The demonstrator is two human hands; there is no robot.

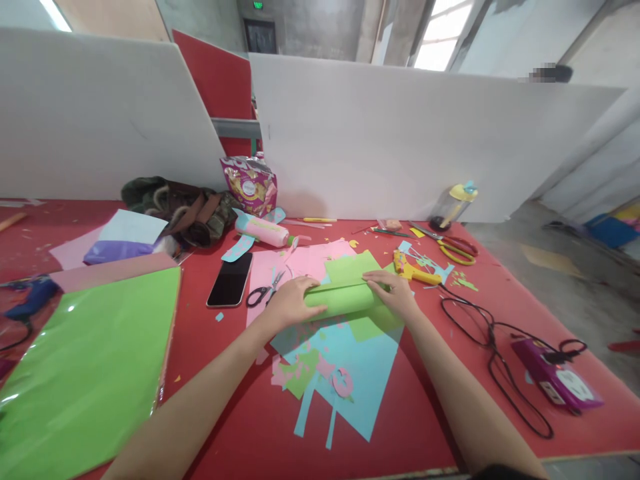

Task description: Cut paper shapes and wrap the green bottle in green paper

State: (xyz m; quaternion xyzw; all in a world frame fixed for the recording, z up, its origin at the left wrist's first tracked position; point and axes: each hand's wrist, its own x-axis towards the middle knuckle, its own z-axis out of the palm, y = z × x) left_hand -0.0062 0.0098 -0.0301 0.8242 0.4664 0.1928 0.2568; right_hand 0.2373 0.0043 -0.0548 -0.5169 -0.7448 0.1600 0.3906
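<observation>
A sheet of bright green paper (345, 298) is curled into a tube between my two hands, its long edge lying along the top. My left hand (295, 300) grips the left end, thumb in front and fingers behind. At the right end, my right hand (393, 293) pinches the paper near its edge. Beneath the roll lie a light blue sheet (365, 380), pink paper (320, 257) and more green paper. Green and pink cut scraps (303, 373) are scattered on the blue sheet. Small black-handled scissors (259, 295) rest beside my left hand.
Left of the work lie a phone (231, 280) and a packet of green sheets (100, 360). A yellow glue gun (417, 272) is right of my hand, its cord running to a purple power strip (555, 377). Larger scissors (453, 247) and a bottle (455, 203) stand farther back.
</observation>
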